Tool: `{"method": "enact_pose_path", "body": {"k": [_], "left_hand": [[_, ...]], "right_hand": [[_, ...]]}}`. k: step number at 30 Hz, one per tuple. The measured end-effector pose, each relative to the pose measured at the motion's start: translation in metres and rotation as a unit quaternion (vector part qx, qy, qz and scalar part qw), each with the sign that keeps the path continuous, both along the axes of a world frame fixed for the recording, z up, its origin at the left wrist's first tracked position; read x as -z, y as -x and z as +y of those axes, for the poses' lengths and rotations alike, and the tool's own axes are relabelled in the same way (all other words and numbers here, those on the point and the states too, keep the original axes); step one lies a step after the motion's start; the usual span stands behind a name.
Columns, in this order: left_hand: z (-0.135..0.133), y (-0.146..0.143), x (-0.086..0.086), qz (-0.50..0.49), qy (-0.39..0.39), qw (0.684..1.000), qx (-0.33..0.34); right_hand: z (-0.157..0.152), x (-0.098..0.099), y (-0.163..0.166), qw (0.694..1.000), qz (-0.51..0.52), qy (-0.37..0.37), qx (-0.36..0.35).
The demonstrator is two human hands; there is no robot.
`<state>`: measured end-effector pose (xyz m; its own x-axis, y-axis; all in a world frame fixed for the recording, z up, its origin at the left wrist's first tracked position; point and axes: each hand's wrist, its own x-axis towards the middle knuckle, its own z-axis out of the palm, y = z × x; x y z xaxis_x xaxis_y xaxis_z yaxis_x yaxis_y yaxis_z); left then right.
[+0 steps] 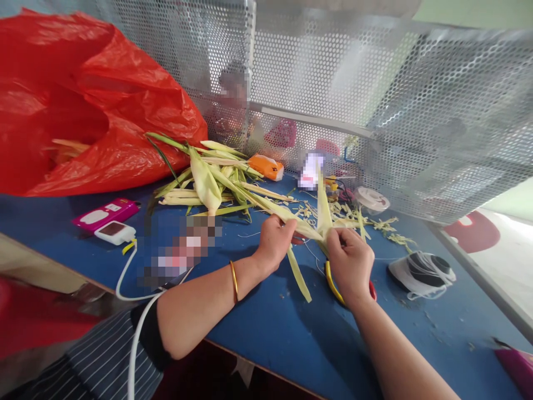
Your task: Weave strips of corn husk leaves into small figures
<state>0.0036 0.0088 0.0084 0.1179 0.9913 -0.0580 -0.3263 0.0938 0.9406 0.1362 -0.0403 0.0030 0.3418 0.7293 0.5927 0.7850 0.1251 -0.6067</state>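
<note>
The left hand (275,241) pinches its fingers shut on a long, flat, pale yellow-green leaf strip (287,215) that slants low over the matte blue counter (291,333). The right hand (350,261) curls its fingers tight around a narrower upright leaf blade (323,208). Behind them lie a fibrous pile of ribbed leaves (208,178), a crinkled glossy red plastic bag (104,111) and a perforated metal screen (416,111).

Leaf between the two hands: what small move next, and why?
Probably ease the hands apart so the leaf splits along its length. The left hand and right hand each pinch a strip, and the strips meet in a fork between them, one pointing up. The scissors lie on the table beneath the right hand.
</note>
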Motion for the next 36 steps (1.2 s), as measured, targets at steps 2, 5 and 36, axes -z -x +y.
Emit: {"method": "enact_pose_path", "body": {"k": [2,5,36], "left_hand": [[0.001,0.001,0.0,-0.001,-0.009,1.0,0.001],[0.001,0.002,0.0,-0.01,-0.017,1.0,-0.005],[-0.001,0.007,0.009,0.27,-0.291,0.916,0.058]], "right_hand": [[0.0,-0.001,0.0,0.999,0.033,-0.002,0.012],[0.002,0.001,0.001,0.995,0.097,0.015,0.013],[0.013,0.006,0.006,0.857,0.499,0.106,-0.072]]}}
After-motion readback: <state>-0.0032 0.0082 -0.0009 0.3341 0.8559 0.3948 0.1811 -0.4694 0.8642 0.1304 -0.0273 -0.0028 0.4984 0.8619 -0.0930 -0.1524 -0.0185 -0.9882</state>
